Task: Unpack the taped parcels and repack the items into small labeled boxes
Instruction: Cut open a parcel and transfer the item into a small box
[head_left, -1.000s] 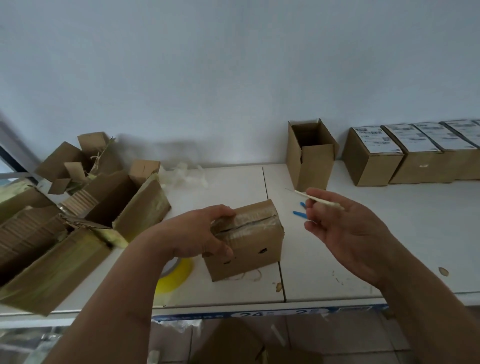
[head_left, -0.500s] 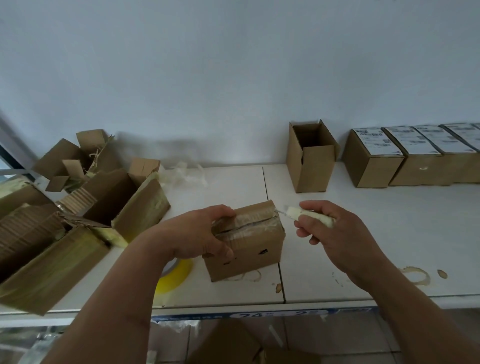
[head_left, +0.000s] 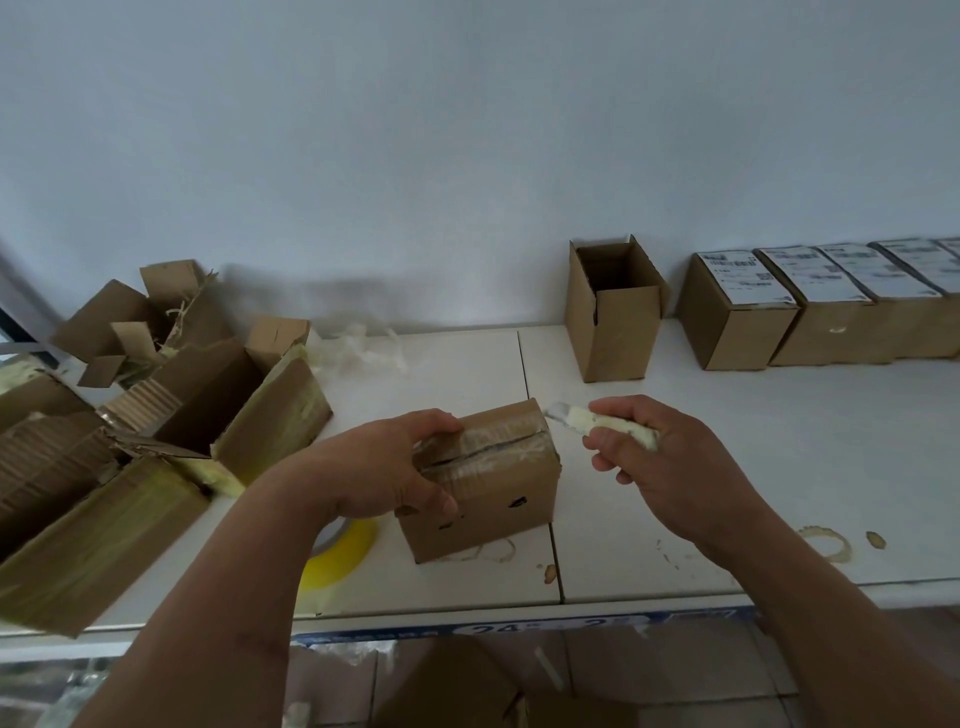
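Two hands busy: left hand (head_left: 384, 467) grips taped parcel (head_left: 488, 478), right hand (head_left: 670, 467) grips cutter (head_left: 597, 423) beside it. Risk: blade slipping toward left fingers.

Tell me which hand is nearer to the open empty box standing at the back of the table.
Right. The right hand, gripping the cutter, sits just in front of the open box. The left hand holds the taped parcel, further to the left of it.

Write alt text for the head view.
The left hand grips a taped parcel on a white table while the right hand holds a knife at its top edge. Torn boxes lie left, labeled boxes right.
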